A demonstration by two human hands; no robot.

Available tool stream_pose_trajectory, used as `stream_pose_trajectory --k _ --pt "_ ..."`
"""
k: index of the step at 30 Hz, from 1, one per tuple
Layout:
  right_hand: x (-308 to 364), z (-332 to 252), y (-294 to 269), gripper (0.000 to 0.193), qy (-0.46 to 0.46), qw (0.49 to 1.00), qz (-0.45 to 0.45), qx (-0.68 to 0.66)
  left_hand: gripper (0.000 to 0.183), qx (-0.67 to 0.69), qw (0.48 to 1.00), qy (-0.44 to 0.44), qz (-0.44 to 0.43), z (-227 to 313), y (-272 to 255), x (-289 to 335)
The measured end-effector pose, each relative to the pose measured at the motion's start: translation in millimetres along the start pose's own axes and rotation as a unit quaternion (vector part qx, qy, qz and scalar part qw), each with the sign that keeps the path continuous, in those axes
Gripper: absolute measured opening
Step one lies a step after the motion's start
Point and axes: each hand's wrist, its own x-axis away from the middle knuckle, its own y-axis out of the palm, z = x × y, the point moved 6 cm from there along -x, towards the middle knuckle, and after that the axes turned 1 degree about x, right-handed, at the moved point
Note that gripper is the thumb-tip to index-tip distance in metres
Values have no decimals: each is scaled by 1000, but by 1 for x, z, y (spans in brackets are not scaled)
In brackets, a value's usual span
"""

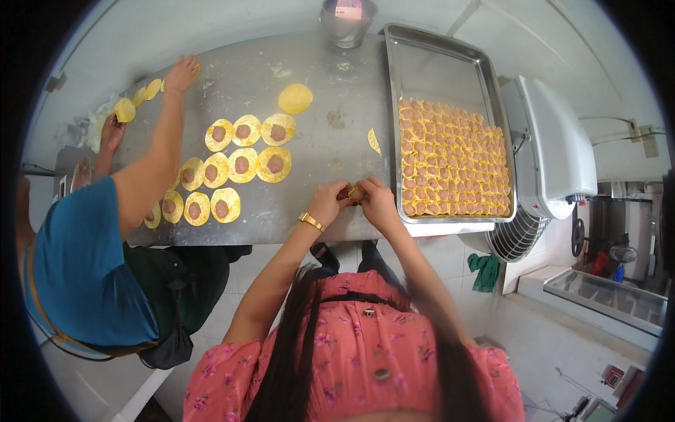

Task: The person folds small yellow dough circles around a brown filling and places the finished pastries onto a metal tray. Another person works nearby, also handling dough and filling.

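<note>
Close to the table's front edge, my left hand point(326, 202) and my right hand point(380, 204) meet, fingers closed round a small dumpling point(356, 194) with meat filling on top. Fingers partly hide its wrapper. To the left, several round yellow wrappers point(241, 164), each with a lump of meat in the middle, lie in rows on the steel table point(330, 77). A bare wrapper point(295, 98) lies beyond them, and a narrow yellow piece of wrapper point(374, 141) sits just past my right hand. Right of my hands, a metal tray point(391, 77) holds many finished-looking dumplings in tight rows.
At left, a co-worker in a blue shirt point(91, 260) reaches over the table, one hand point(184, 73) at the far side, the other near more wrappers point(125, 110). A metal bucket point(346, 28) stands at the back. A white machine point(552, 141) with a wire guard point(519, 239) borders the tray.
</note>
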Motion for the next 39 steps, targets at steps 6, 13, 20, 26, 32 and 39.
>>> stream_pose_trajectory --k 6,13,20,26,32,39 --pt "-3 -14 -9 28 -6 1000 12 -7 25 31 999 20 17 5 -9 3" --pt "-1 -14 0 35 -7 1000 -11 -16 27 35 999 -7 28 -1 -8 6" --pt "-4 -5 4 44 -86 996 2 -16 28 64 997 -5 30 1 -11 7" --pt "-9 -14 -5 32 -28 1000 7 2 26 31 996 9 89 -3 -12 14" --pt "-7 -16 8 27 -46 998 21 24 21 8 994 2 113 -3 -9 15" --pt "-5 -21 3 27 -55 998 14 -30 21 -2 989 11 145 -5 -15 25"
